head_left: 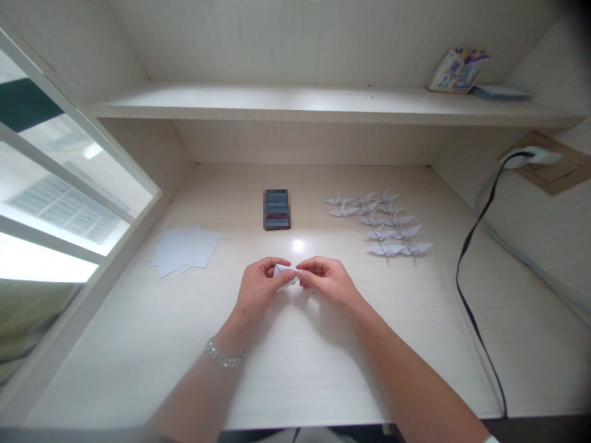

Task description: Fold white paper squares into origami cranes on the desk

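Note:
My left hand [258,288] and my right hand [329,280] meet at the middle of the pale wooden desk [295,369]. Both pinch a small folded piece of white paper [285,274] between fingers and thumbs, just above the desk top. Most of the paper is hidden by my fingers. A bracelet [224,357] circles my left wrist.
Several folded paper cranes [382,223] lie in rows at the right back. A stack of white sheets [184,250] lies at the left. A dark phone [277,209] lies behind my hands. A black cable [471,271] runs from a wall socket [535,157]. A booklet [458,70] leans on the shelf.

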The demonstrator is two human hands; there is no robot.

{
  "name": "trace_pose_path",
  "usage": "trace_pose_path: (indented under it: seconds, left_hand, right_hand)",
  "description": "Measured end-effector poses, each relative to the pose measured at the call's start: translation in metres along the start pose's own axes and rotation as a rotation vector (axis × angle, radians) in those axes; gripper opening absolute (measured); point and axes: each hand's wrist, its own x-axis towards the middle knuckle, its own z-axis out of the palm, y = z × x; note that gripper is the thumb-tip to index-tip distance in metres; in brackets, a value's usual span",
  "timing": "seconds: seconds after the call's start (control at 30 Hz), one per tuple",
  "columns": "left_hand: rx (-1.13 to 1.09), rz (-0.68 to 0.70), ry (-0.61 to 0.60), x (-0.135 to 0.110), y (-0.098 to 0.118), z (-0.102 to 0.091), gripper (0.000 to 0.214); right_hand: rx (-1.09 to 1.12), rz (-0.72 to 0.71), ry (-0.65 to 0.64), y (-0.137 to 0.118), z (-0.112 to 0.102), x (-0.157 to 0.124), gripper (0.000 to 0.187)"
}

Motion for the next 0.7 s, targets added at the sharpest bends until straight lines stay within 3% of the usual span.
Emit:
trace_pose_path:
  seconds: [0.23,0.7]
  left_hand:
    - [-0.049,-0.034,-0.079,0.0017,0.0001,-0.0023,0.028]
    - [0.027,-0.015,-0.012,0.0056,-0.0046,-0.0025,0.034]
  right_hand:
    - [-0.062,-0.010,0.026,-0.0011,-0.0008,-0.0004,0.018]
    - [-0.065,0.013,0.033,-0.0017,0.0038,-0.0018,0.019]
